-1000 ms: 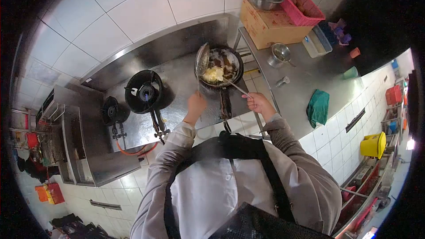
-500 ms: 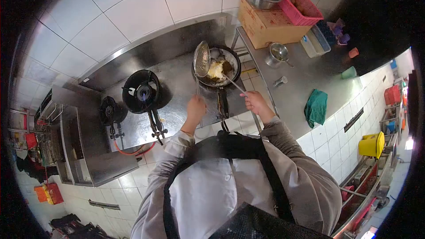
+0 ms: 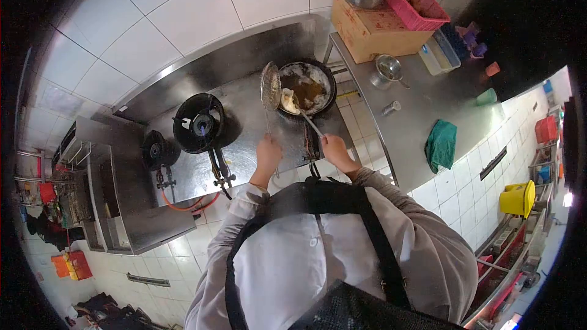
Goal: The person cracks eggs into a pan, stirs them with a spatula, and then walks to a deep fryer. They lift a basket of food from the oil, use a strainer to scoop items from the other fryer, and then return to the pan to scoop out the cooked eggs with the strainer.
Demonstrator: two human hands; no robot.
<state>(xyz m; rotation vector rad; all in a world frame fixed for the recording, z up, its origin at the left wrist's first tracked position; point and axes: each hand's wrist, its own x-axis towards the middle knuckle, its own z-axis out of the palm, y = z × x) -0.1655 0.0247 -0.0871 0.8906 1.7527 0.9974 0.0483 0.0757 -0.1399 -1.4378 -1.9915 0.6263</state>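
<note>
My left hand (image 3: pixel 268 154) is closed around the handle of a mesh strainer (image 3: pixel 270 87), whose bowl is tilted at the left rim of a black wok (image 3: pixel 331 96). Brown, foamy liquid (image 3: pixel 304 87) fills the wok. A metal utensil (image 3: pixel 313 125) is gripped in my right hand (image 3: pixel 337 151), its head hidden behind or under a pale, whitish-yellow lump of food (image 3: pixel 289 101). That lump sits at the wok's left side, close beside the strainer.
Left of the wok are a lit burner (image 3: pixel 202 124) and a smaller burner (image 3: pixel 156 150). On the right-hand table stand a cardboard box (image 3: pixel 373 36), a small metal pot (image 3: pixel 386 72), a shaker (image 3: pixel 391 107), a green cloth (image 3: pixel 441 145) and a green cup (image 3: pixel 487 97).
The strainer has shifted slightly left and lower. My right hand has moved left, and the pale food has gone from the wok's middle to its left side, exposing more brown liquid.
</note>
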